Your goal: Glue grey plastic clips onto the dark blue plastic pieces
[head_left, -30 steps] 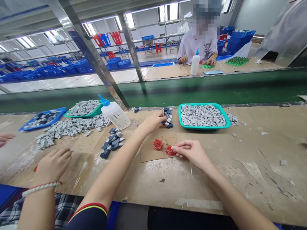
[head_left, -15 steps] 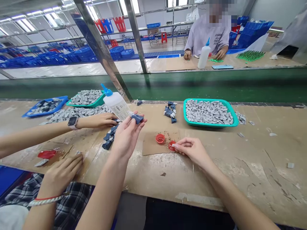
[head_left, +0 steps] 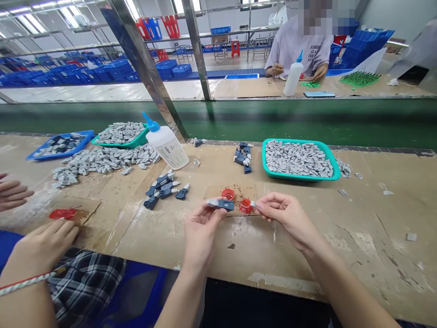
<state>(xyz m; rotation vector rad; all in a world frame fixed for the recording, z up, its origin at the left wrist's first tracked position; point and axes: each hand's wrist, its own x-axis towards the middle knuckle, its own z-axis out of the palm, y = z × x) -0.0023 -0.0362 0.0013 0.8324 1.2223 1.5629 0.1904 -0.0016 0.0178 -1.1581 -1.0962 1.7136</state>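
Note:
Between the fingertips of my left hand [head_left: 201, 228] is a dark blue plastic part [head_left: 225, 205] with a light grey piece at its left end. My right hand [head_left: 285, 214] pinches a small light grey plastic piece [head_left: 253, 204] beside the right-hand red cap [head_left: 245, 206]. That cap and another red cap [head_left: 227, 195] hold a wet-looking clear liquid and sit on a stained cardboard piece [head_left: 211, 191]. Left of my left hand lies a pile of dark blue parts with grey ends [head_left: 162, 189]. A smaller group of such parts [head_left: 242, 157] lies behind the caps.
A green tray [head_left: 336, 171] of grey pieces stands at right. A white bottle with blue nozzle [head_left: 169, 148] leans near loose grey pieces [head_left: 105, 161]. At left are a co-worker's hands [head_left: 48, 241]. Another person sits beyond the green belt [head_left: 246, 118].
My left hand has moved right and down with the dark blue part, close to the caps. My right hand's grey piece has come up from the cap. The co-worker's hands have shifted left.

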